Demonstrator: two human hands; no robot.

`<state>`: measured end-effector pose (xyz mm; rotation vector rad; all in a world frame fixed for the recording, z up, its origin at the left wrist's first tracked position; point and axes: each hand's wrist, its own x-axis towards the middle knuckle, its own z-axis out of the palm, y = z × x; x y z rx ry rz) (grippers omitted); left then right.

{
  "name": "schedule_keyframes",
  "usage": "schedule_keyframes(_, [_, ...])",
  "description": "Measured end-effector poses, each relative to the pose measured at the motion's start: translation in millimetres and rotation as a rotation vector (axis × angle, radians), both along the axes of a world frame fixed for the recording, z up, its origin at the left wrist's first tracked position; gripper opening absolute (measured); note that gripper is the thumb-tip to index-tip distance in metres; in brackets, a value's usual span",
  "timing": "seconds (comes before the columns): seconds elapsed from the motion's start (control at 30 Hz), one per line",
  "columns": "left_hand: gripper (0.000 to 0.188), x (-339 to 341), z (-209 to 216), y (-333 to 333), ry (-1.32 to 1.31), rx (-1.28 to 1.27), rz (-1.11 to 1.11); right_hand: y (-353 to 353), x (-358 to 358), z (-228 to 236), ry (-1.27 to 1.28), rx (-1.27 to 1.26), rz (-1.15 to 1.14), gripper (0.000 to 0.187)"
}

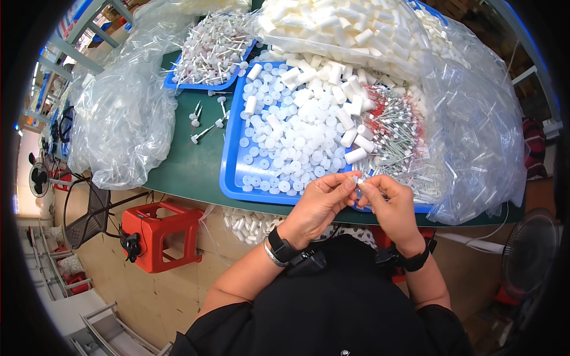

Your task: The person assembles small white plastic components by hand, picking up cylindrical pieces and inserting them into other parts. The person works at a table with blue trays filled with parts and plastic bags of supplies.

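Head view: a small white piece lies between left grip and right grip; both pinch it.

A red stool stands on tan floor near a mesh chair.

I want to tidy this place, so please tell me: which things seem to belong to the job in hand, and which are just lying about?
Likely in use:
small white piece
translucent discs
white cylinders
metal pins
blue tray

Probably just nearby:
red stool
mesh chair
black fan
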<state>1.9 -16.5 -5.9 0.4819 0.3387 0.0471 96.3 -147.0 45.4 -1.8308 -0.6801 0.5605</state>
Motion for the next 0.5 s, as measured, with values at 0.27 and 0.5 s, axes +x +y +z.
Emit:
schedule_keyframes(0.27, [0.031,3.0,-6.8,-0.4,0.043,0.004,-0.017,-0.8,1.6,-6.7,-0.506,-0.057,0.092,0.008])
schedule_keyframes(0.5, [0.034,2.0,1.8,16.6,0.07,0.122,0.126,-30.2,46.7,1.2,-0.555,-0.203,-0.007,0.011])
